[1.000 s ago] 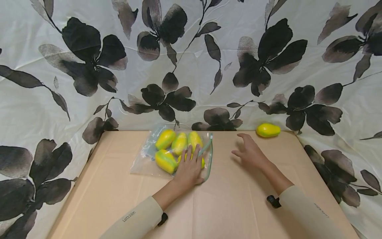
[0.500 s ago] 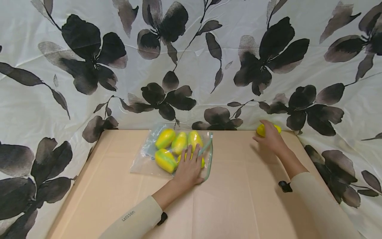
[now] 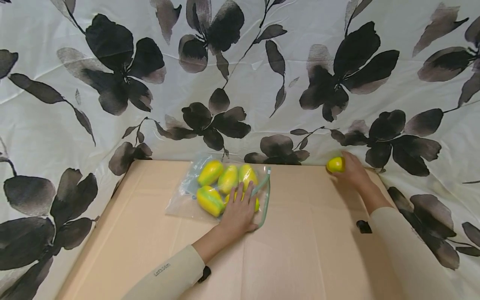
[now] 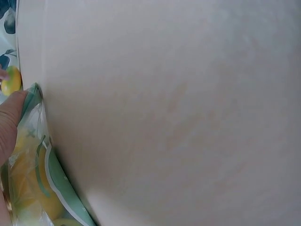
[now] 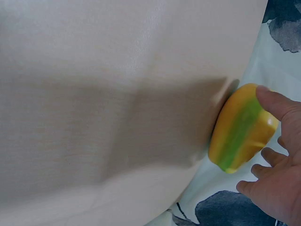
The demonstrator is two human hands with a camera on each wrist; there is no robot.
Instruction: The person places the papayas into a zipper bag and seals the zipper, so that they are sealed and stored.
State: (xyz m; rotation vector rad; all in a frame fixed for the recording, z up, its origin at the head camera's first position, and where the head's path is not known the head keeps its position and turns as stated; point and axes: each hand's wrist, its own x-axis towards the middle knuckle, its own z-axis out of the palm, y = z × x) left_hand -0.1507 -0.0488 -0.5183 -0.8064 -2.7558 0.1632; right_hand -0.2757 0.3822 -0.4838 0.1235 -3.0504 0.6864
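A clear zip bag [image 3: 180, 207] with a green-edged opening lies flat at the table's far side, holding several yellow-green, papaya-shaped fruits [image 3: 210, 201]. My left hand [image 3: 238, 214] rests on the bag near its opening, fingers stretched over one fruit and partly hiding it. In the left wrist view the thumb [image 4: 8, 123] touches the green strip [image 4: 66, 181]. At the far right edge my right hand [image 3: 353, 171] holds another papaya-shaped fruit [image 5: 241, 129], thumb on top and the other fingers bent at its far side. The head view shows this fruit end-on.
The light tan tabletop [image 3: 285, 241] ends at the back against a white cloth [image 3: 262, 91] printed with dark flowers. The cloth also hangs along both sides. A black wrist strap piece [image 3: 363, 227] shows below the right sleeve.
My right hand has moved right and back from the middle of the table to the lone fruit and taken hold of it, turning it end-on. The left hand stays on the bag.
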